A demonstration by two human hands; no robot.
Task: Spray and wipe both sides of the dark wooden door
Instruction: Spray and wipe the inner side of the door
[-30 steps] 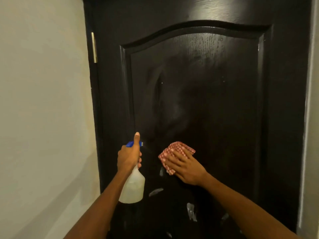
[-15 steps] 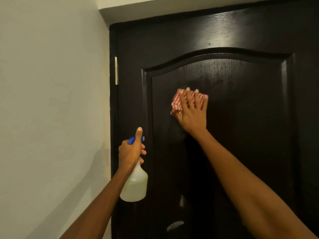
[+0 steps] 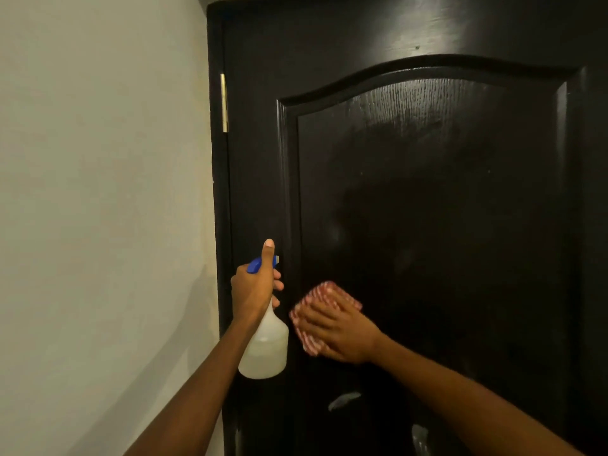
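The dark wooden door [image 3: 444,199] fills the right of the head view, with an arched raised panel that shines wet near its top. My right hand [image 3: 342,330] presses a red-and-white checked cloth [image 3: 316,307] flat against the panel's lower left part, fingers straight and blurred with motion. My left hand [image 3: 255,291] grips the neck of a translucent spray bottle [image 3: 265,350] with a blue trigger head, thumb stretched upward, just left of the cloth and in front of the door's left stile.
A pale wall [image 3: 98,192] runs along the left up to the dark door frame. A brass hinge [image 3: 224,103] sits on the frame's upper left. Light reflections show on the door's lower part [image 3: 343,400].
My right hand swept the cloth from the panel's lower left up to its upper part, then back down to the lower left. The left hand with the bottle stayed about where it was.
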